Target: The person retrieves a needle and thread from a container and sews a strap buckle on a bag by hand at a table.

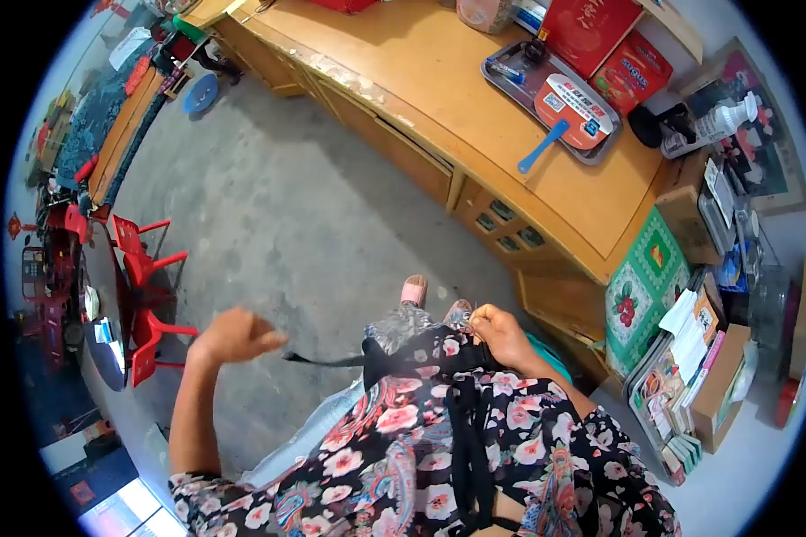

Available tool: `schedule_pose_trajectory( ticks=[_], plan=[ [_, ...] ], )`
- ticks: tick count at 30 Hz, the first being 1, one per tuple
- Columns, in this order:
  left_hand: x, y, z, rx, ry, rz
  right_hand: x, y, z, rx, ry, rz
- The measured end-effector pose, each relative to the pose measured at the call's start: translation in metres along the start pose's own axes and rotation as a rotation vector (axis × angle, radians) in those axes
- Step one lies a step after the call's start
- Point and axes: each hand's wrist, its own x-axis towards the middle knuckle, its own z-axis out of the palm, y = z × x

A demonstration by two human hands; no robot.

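Black strap (349, 362): extends from the waist area of the floral garment toward the person's left side; narrow tip beside the left fingers, wide end against dark cloth at the waist.
Floral garment (403, 421): worn on the upper body, loose folds across the front; further black bands hang down the chest.
Left hand (237, 338): raised over the floor, motion-blurred, fingers bent toward the strap tip. Grip cannot be determined; contact with the strap is not confirmed.
Right hand (506, 342): at the right side of the waist, fingers curled, thumb and forefinger drawn close together. Whether cloth is pinched between them cannot be determined.
Strap adjustment: judged to be the operation in hand, with both hands working at waist level. Further handling calls for a firm pinch on the strap tip at left, a steady right hand at the waist, and even tension without twist.
Wooden cabinet top (412, 76): runs diagonally ahead of the person, its front edge facing the floor area and its right end beside the right arm.
Metal tray (535, 80): on the cabinet top, nearer the rear edge, toward the right end.
Blue-handled fan (587, 134): lies on the tray; handle projects past the rim toward the front edge.
Pink slippers (414, 291): on the feet, below the cabinet's front edge.
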Motion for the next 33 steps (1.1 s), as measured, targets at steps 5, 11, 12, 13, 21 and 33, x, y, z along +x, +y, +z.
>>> schedule_pose_trajectory(
  ticks=[5,11,12,13,21,33],
  plan=[
    [0.016,0.05,0.03,-0.044,0.472,0.049,-0.003,-0.018,0.002,0.076,0.046,-0.071],
    [0.122,0.195,0.051,-0.754,0.198,0.637,0.005,-0.03,0.003,0.079,0.045,-0.067],
    [0.126,0.194,0.049,-0.751,0.202,0.642,0.004,-0.028,0.001,0.077,0.074,-0.084],
    [0.13,0.193,0.044,-0.809,-0.011,0.611,0.004,-0.029,0.0,0.078,0.108,-0.101],
    [0.131,0.182,0.04,-0.953,-0.272,0.787,0.006,-0.041,0.0,0.097,0.151,-0.128],
    [0.128,0.144,0.046,-0.891,-0.379,0.689,0.022,-0.041,0.004,0.084,0.031,-0.169]
  ],
)
